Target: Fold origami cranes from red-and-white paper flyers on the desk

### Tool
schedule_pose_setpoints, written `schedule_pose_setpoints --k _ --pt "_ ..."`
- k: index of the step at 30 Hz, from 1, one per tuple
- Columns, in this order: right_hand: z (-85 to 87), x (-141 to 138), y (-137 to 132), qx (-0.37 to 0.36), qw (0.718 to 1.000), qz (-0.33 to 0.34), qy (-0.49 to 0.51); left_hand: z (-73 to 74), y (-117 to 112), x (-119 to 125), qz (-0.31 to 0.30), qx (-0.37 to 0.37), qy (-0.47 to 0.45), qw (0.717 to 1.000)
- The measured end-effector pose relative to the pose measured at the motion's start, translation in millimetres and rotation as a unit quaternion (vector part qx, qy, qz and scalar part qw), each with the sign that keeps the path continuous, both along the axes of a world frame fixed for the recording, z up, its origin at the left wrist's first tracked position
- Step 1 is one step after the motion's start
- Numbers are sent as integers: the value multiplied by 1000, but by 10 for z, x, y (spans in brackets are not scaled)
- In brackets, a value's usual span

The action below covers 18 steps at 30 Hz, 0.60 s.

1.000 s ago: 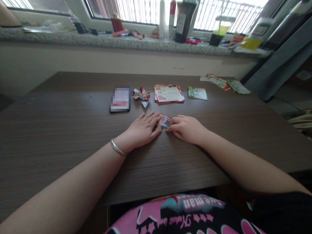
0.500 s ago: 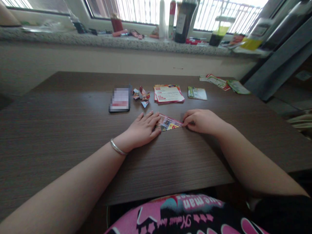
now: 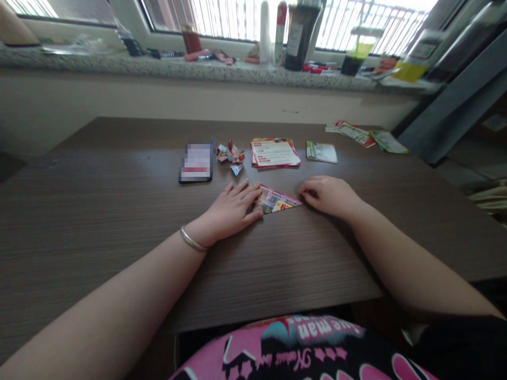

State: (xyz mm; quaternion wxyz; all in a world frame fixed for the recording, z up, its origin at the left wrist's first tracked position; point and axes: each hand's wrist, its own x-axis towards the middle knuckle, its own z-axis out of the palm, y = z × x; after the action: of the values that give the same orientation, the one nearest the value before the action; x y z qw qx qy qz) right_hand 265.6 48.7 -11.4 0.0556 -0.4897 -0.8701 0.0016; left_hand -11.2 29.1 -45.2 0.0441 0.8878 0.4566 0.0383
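My left hand [image 3: 237, 207] lies flat, fingers spread, on the left part of a folded piece of printed paper [image 3: 279, 201]. The paper is colourful, lies flat on the table and narrows to a point at the right; its left end is hidden under my palm. Just past that point, my right hand [image 3: 327, 194] rests with loosely curled fingers, a gap showing between thumb and forefinger and nothing visible in them. Beyond my left hand sit small folded paper pieces [image 3: 233, 155]. A stack of printed sheets [image 3: 275, 153] lies behind the folded paper.
On the brown table [image 3: 99, 211], a phone-like device [image 3: 197, 162] with a blurred screen lies left of the folded pieces. Farther right are a small stack of cards [image 3: 321, 152] and loose leaflets [image 3: 354, 133]. Bottles [image 3: 299, 37] and clutter line the windowsill [image 3: 158, 66].
My right hand has let go of the paper's pointed end and moved slightly right, so the tip now shows. My left hand stays pressed on the paper.
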Motion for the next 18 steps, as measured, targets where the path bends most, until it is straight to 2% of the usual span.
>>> schedule_pose_setpoints --k 3,6,10,15,18 --pt "-115 -72 0 -8 995 33 90 3 20 -8 -16 5 -9 1000" --pt "-188 -144 -25 4 991 64 119 11 13 -18 -1 15 -39 999" --pt "-192 -196 -78 -2 988 79 133 54 -28 -38 34 34 -78 996" --pt "-170 -189 -109 -14 986 91 142 111 -78 -30 24 25 -112 993" --pt "-172 -185 -110 -17 985 86 146 96 -89 -15 48 31 -115 992"
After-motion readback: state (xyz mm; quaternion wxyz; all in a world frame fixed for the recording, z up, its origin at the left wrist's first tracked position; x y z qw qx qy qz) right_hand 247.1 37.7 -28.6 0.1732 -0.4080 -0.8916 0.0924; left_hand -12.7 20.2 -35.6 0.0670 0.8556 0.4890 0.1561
